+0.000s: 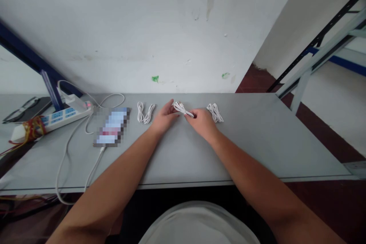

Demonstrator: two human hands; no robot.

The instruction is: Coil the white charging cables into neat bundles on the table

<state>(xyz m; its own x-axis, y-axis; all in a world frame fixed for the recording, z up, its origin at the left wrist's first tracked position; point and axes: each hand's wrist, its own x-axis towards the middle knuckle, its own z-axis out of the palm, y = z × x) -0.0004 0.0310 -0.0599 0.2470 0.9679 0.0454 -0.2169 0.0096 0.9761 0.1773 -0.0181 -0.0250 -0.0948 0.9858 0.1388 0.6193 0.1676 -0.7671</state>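
Note:
A coiled white cable (183, 109) is between my two hands over the grey table. My right hand (201, 121) has its fingers closed on the right end of this bundle. At the bundle's left end is my left hand (166, 116), its thumb and fingers apart; whether its fingertips touch the cable is hard to tell. Another coiled white cable (146, 113) lies to the left of my left hand, bent in a V shape. To the right of my right hand rests one more white cable bundle (215, 113).
On the left are a phone (112, 126) with a white cable plugged in, a white power strip (61, 117) with a charger, and glasses (24, 108) on a dark object. The grey table (263, 141) meets a white wall behind. Metal frames stand at both sides.

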